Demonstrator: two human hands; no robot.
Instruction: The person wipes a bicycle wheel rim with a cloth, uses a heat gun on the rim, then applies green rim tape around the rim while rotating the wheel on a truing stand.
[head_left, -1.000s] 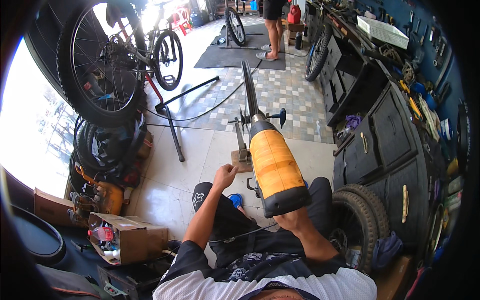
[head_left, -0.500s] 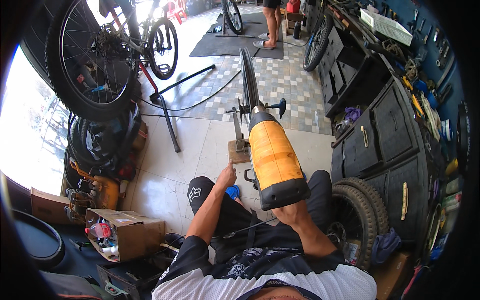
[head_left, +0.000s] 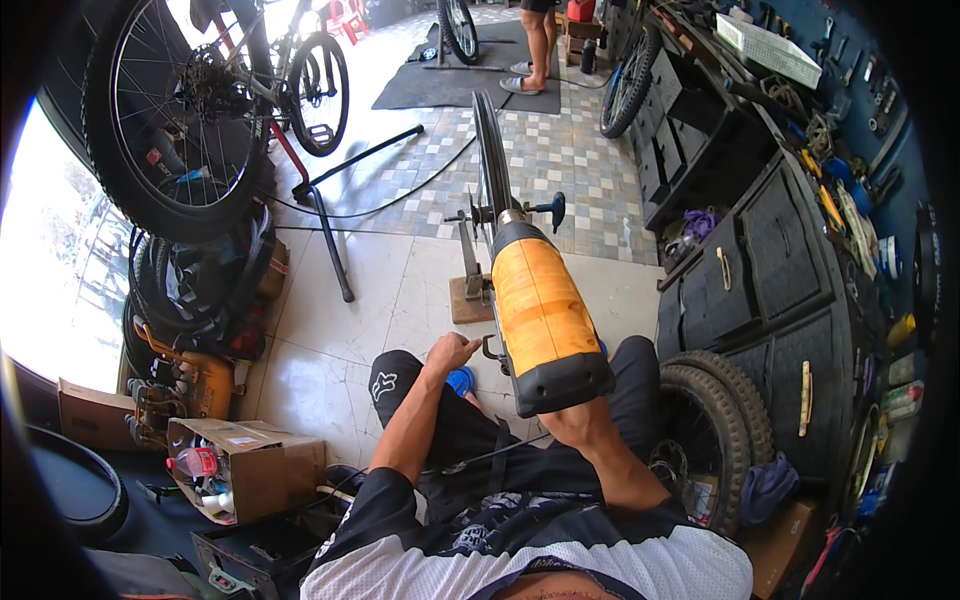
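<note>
A yellow-and-black power tool, with a gun-like body and metal nose, points away from me at a bicycle wheel. My right hand is under its rear end, wrapped round the grip; the tool's body hides those fingers. A black hook juts from the tool's left side. Close to it is my left hand, fingers curled in, with nothing visible in them. The wheel stands upright in a metal stand on a wooden base, beside a dark T-shaped handle.
A bicycle is raised at the left by a red-and-black repair stand. Near my left side is a cardboard box with bottles; loose tyres lean at the right before dark drawers. Another person's legs stand far off.
My left hand has drawn its extended finger in and shifted slightly nearer the tool's hook. The whole view has moved a little; the tool stays aimed at the wheel.
</note>
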